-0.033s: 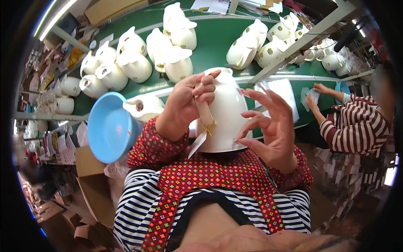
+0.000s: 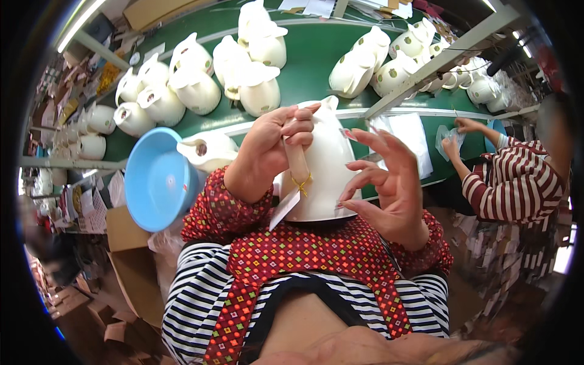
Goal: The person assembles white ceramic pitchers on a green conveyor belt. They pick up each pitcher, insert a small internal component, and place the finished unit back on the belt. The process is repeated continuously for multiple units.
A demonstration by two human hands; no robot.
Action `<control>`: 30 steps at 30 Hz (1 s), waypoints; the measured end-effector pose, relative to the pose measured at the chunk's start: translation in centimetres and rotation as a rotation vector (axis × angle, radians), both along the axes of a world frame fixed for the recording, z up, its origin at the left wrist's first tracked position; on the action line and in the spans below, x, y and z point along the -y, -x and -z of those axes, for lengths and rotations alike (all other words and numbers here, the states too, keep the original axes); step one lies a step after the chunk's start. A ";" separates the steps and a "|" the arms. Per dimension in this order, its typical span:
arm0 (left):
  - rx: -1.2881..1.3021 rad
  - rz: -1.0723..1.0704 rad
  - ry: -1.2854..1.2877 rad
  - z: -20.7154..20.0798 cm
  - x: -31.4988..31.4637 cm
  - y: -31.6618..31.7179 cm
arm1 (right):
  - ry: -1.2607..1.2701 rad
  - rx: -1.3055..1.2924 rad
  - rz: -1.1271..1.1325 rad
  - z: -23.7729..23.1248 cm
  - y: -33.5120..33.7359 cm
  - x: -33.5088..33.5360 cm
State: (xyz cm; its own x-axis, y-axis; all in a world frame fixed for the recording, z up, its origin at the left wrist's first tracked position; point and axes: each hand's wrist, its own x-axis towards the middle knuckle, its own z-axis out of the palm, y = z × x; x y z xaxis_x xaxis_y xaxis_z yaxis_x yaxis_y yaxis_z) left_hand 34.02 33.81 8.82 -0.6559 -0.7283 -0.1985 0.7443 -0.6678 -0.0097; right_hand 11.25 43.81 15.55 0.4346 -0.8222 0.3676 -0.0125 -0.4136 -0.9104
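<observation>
White jug (image 2: 331, 167) at near edge of green table (image 2: 307, 67), above apron (image 2: 304, 250). Left hand (image 2: 266, 141) closed round its handle (image 2: 297, 161), tag (image 2: 284, 210) hanging from yellow tie (image 2: 302, 185). Right hand (image 2: 392, 188) half-open beside jug, contact unclear. Blue basin (image 2: 152, 182) left, same edge.

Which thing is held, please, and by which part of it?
The left hand grips the white jug by its handle; whether the right hand holds anything cannot be told.
</observation>
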 end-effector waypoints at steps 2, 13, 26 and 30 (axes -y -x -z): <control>0.019 0.001 0.000 1.0 -0.6 0.7 | -0.038 -0.047 -0.018 0.8 -0.5 -0.7; 0.082 -0.067 -0.020 1.1 -1.9 0.4 | -0.068 -0.187 -0.037 3.1 -3.2 -1.8; 0.163 -0.110 0.024 0.8 -1.6 0.5 | 0.105 -0.254 0.053 4.5 -3.9 -1.2; 0.164 -0.108 0.034 1.1 -1.4 0.5 | 0.178 -0.316 0.061 5.2 -3.7 -1.0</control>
